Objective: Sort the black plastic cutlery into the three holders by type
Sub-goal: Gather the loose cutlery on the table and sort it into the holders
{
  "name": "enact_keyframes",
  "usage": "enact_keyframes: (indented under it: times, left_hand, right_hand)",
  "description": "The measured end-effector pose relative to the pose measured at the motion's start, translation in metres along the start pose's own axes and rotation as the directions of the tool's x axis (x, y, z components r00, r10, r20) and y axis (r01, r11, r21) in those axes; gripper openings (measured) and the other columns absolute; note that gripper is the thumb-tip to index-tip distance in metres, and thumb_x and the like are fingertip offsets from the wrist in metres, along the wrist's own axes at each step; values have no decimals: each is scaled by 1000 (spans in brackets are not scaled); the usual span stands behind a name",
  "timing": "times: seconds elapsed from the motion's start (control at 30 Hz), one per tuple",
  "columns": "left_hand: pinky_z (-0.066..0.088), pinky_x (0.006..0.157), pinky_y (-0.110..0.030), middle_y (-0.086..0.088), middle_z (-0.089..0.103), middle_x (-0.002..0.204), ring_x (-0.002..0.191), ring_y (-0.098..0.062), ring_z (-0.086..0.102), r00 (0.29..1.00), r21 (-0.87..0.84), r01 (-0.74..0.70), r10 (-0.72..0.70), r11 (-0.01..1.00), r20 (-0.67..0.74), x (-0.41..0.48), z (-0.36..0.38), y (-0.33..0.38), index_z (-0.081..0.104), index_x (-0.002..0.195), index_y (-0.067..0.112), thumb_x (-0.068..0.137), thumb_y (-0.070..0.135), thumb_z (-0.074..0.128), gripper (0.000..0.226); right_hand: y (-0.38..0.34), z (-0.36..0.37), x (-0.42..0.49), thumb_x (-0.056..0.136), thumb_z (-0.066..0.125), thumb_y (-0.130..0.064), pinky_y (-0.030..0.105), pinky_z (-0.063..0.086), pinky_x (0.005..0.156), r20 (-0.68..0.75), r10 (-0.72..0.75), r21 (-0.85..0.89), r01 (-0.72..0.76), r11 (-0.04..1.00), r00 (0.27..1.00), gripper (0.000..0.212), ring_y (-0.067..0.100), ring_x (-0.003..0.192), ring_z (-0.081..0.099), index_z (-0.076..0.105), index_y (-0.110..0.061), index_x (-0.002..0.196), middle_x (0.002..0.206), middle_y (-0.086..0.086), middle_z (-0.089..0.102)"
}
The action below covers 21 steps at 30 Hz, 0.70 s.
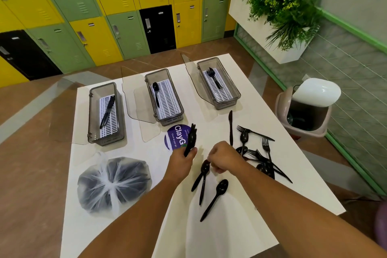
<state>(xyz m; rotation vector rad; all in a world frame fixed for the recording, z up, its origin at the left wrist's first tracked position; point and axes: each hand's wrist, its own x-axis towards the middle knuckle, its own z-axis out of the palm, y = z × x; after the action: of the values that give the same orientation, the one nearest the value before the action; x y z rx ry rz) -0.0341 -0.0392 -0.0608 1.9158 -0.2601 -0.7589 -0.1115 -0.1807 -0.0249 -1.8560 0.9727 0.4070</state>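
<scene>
Both forearms come in low over the white bench (pixel 226 232), and nearest them lies a loose spoon (pixel 218 192), its bowl pointing away. Just beyond it is a crossed pair (pixel 205 168) of black pieces, at least one of them a spoon, with the bowl end under the right hand (pixel 223 158). That hand's fingers curl down over the bowl; whether they already pinch it cannot be told.

The left hand (pixel 181 163) is wrapped round a bundle (pixel 191 139) of black pieces held upright, probably to gather several of one kind for a single trip. Their type is too dark to make out.

To the right sits the unsorted pile (pixel 265 168) of forks and spoons, with a single knife (pixel 230 126) lying apart beyond it.

Along the far side stand three holders, lids swung aside for access. The left holder (pixel 91 115) has knives, the middle holder (pixel 149 90) a spoon and the right holder (pixel 230 78) forks, so each kind already has its place. A tied plastic bag (pixel 113 182) rests at the near left.
</scene>
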Motion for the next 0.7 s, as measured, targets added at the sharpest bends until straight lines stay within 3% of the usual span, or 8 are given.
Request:
enact_keyframes:
  times: [0.1, 0.2, 0.3, 0.47, 0.57, 0.7]
  left_hand:
    - [35, 54, -30, 3, 45, 57, 50, -14, 41, 998, 98, 45, -49, 994, 34, -8, -4, -14, 45, 68, 15, 97, 27, 58, 34]
    - [36, 56, -29, 6, 50, 61, 56, -11, 47, 997, 213, 44, -57, 976, 56, -16, -3, -22, 48, 69, 19, 97, 24, 60, 30]
    - [38, 56, -22, 7, 58, 70, 62, -7, 54, 996, 264, 51, -69, 963, 60, -23, 1, -25, 54, 78, 19, 91, 28, 69, 22]
    - [42, 58, -20, 9, 64, 84, 73, -8, 61, 993, 349, 59, -89, 935, 72, -35, 15, -23, 57, 91, 18, 74, 30, 84, 34]
    - [45, 61, -24, 2, 68, 91, 78, -16, 64, 997, 450, 58, -78, 891, 25, -39, 24, -22, 55, 91, 18, 79, 28, 79, 28]
    - [45, 64, -28, -8, 69, 99, 85, -24, 66, 998, 552, 53, -56, 832, -12, -36, 32, -15, 57, 92, 14, 91, 18, 62, 6]
  right_hand:
    - [15, 6, 1, 87, 61, -12, 35, 53, 64, -40, -111, -296, 94, 951, 993, 19, 27, 79, 66, 63, -10, 105, 99, 13, 69]
    - [26, 14, 4, 86, 68, -22, 29, 42, 68, -36, -238, -446, 198, 873, 971, 36, 23, 91, 60, 57, -19, 120, 116, 5, 54]
    - [30, 20, 6, 85, 70, -25, 29, 43, 69, -27, -282, -473, 237, 849, 959, 43, 24, 95, 60, 54, -19, 124, 117, 5, 50]
    - [34, 24, 10, 84, 68, -22, 31, 42, 63, -141, -231, -399, 158, 903, 963, 28, 23, 87, 58, 55, -13, 107, 104, 6, 60]
    - [37, 22, 12, 88, 64, -20, 28, 36, 55, -192, -202, -365, 121, 923, 961, 21, 21, 80, 56, 55, -10, 105, 99, 7, 61]
    - [40, 16, 18, 91, 60, -14, 29, 47, 68, -200, -162, -378, 77, 923, 966, 18, 24, 88, 62, 60, -5, 107, 103, 10, 65]
